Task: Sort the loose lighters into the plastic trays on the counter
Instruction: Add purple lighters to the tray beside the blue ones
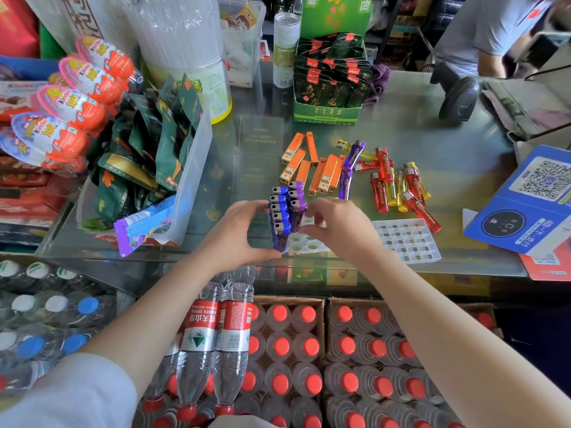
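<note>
A white plastic tray point(304, 244) sits at the counter's near edge, with several blue lighters point(279, 214) and purple lighters point(297, 199) standing upright in its left rows. My left hand point(239, 230) grips the blue row from the left. My right hand point(338, 225) curls its fingers against the purple lighters from the right. A second clear tray point(406, 240) lies to the right, its slots bare. Loose on the glass behind are flat orange lighters point(312, 166), two purple lighters point(350, 168), and red lighters point(383, 177) mixed with yellow lighters point(397, 188).
The glass counter point(253, 156) carries a snack bin point(148, 168) at left, a green tea box point(329, 84) at the back, a barcode scanner point(455, 98) and a blue QR sign point(525, 199) at right. Water bottles point(216, 335) stand below. A person stands back right.
</note>
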Tool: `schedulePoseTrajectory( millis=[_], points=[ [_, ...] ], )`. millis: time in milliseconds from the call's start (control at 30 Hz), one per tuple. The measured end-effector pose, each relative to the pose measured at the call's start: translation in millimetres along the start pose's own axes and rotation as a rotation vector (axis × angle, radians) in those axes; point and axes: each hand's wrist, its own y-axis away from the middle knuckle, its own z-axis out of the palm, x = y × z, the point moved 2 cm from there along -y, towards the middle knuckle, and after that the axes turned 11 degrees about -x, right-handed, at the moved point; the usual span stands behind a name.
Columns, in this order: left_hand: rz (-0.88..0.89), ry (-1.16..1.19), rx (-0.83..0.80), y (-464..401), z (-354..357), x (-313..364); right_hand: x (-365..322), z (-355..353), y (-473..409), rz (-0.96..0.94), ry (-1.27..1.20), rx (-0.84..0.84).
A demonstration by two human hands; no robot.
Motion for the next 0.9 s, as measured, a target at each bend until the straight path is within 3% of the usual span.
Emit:
schedulePoseTrajectory(
  millis=[67,167,300,700,900],
  points=[
    [0.0,-0.001,-0.008,-1.0,-0.3,-0.3,14.6,-5.2,-1.0,0.046,-0.078,0.043],
    [-0.002,0.002,-0.014,-3.8,0.2,-1.2,40.8,-12.2,-9.6,0.248,-0.155,0.247],
    [0.009,0.005,-0.036,-5.0,-1.2,0.2,61.3,-12.1,-28.0,0.46,-0.226,0.203],
    [0.013,0.027,-0.018,-3.7,-1.5,1.3,64.3,-22.8,-44.9,0.599,-0.364,0.106],
    [0.008,0.004,-0.01,-2.4,0.8,1.9,53.5,-31.3,-22.3,0.489,-0.553,0.135]
  ],
)
